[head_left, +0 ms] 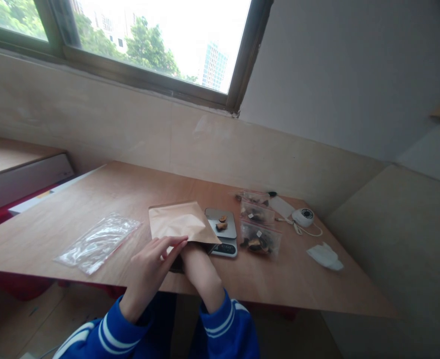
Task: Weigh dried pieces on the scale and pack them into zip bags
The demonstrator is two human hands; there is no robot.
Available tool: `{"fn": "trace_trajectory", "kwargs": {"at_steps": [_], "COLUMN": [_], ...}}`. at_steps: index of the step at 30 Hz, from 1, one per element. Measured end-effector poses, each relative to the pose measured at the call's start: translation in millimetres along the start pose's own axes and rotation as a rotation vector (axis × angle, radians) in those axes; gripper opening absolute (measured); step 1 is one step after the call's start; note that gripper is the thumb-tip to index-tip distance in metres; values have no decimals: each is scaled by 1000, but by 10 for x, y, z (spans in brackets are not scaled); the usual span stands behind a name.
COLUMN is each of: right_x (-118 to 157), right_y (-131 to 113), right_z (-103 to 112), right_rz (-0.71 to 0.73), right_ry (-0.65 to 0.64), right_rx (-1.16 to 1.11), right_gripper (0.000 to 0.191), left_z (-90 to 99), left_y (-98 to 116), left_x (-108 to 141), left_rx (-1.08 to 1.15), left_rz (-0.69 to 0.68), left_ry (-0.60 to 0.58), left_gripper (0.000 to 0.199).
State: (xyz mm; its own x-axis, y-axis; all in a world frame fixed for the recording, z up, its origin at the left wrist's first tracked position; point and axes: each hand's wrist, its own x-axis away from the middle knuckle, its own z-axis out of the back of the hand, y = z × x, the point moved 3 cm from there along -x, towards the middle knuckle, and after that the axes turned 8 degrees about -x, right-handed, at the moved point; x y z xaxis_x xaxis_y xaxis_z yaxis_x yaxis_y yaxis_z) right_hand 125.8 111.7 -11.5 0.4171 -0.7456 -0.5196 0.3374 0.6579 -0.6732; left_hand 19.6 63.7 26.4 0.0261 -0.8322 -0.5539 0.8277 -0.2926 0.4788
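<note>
A brown paper bag (178, 219) lies on the table with its mouth towards me. My left hand (156, 259) pinches the upper edge of that mouth between thumb and fingers and lifts it. My right hand (195, 262) reaches inside the bag; its fingers are hidden there, so their state does not show. Just right of the bag is a kitchen scale (227, 249) with a silver plate, partly covered by the bag's corner. Two brown dried pieces (221, 226) rest on the scale's plate.
Right of the scale, several zip bags (260, 237) hold dark dried pieces. Farther right are a white round device (302, 217) with a cord and a crumpled white tissue (325, 256). Flat clear plastic bags (99, 242) lie at left on the wooden table (130, 182).
</note>
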Motion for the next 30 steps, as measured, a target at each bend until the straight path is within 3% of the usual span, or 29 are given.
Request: {"fn": "trace_trajectory", "kwargs": {"at_steps": [4, 6, 13, 19, 22, 27, 30], "right_x": [42, 7, -40, 38, 91, 245, 279], "right_y": [-195, -255, -223, -275, -260, -20, 280], "right_z": [186, 255, 379, 536, 644, 896, 945], "right_rz": [-68, -70, -33, 166, 194, 64, -56], "right_ry": [-155, -143, 18, 222, 298, 538, 565], "right_rx": [256, 301, 245, 125, 102, 158, 189], "right_gripper": [42, 46, 38, 32, 34, 30, 27], "left_z": [52, 66, -1, -48, -68, -87, -73], "left_y": [-33, -44, 34, 8, -43, -195, -301], "left_x": [-112, -167, -358, -440, -473, -483, -408], "left_rx": [-78, -91, -54, -10, -33, -86, -100], "left_rz": [40, 66, 49, 85, 104, 105, 125], "left_ry": [27, 34, 12, 29, 43, 31, 81], "left_gripper": [29, 30, 33, 33, 34, 32, 31]}}
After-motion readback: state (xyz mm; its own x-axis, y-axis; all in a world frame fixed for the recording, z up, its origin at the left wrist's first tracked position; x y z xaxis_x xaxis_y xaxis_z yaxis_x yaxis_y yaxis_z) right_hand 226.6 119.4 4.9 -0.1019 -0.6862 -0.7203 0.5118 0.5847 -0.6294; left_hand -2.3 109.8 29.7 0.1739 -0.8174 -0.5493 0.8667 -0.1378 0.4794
